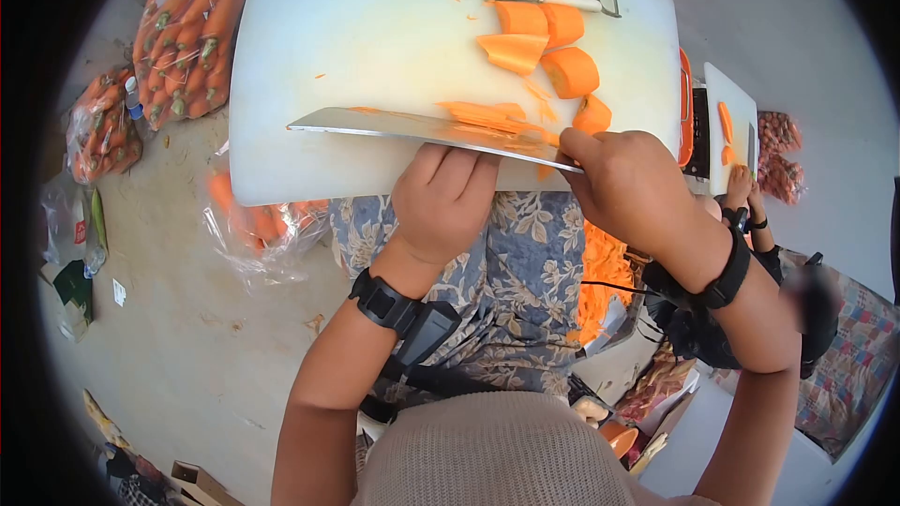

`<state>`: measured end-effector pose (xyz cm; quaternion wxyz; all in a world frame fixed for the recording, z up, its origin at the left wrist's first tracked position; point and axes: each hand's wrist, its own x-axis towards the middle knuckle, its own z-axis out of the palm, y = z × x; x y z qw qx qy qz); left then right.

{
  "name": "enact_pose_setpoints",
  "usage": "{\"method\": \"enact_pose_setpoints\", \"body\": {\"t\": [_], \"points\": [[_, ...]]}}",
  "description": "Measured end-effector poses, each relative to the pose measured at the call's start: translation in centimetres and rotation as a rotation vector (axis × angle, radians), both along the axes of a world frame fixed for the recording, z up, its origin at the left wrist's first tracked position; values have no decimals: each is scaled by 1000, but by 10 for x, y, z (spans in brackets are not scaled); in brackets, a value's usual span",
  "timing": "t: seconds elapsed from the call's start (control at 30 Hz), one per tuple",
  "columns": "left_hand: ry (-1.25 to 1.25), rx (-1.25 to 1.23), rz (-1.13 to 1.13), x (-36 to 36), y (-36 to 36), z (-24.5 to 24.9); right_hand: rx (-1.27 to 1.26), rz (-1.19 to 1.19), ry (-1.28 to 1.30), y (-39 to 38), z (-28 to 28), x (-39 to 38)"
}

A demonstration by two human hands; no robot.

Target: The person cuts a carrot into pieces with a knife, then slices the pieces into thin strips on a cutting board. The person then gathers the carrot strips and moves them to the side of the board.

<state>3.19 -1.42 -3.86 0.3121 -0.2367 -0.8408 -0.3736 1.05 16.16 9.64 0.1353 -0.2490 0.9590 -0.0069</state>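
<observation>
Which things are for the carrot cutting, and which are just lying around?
For the job:
- knife, in the right hand
- cutting board
- carrot chunks
- cut carrot slivers
- peelers, probably, though nobody holds them
- bagged carrots, perhaps for later

Just lying around, it seems:
- bottle
- cardboard box
- white scrap on the floor

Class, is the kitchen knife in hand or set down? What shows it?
In hand: the right hand is closed around one end of the kitchen knife, which partly hides the left hand.
</observation>
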Motion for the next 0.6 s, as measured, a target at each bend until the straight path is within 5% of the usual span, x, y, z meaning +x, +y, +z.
{"method": "enact_pose_setpoints", "body": {"t": [0.2,0.6], "points": [[61,18,75,-5,3,2,-161,26,118,3,-32,-5],[40,-27,50,1,-1,-1,-59,13,152,-4,-28,15]]}}
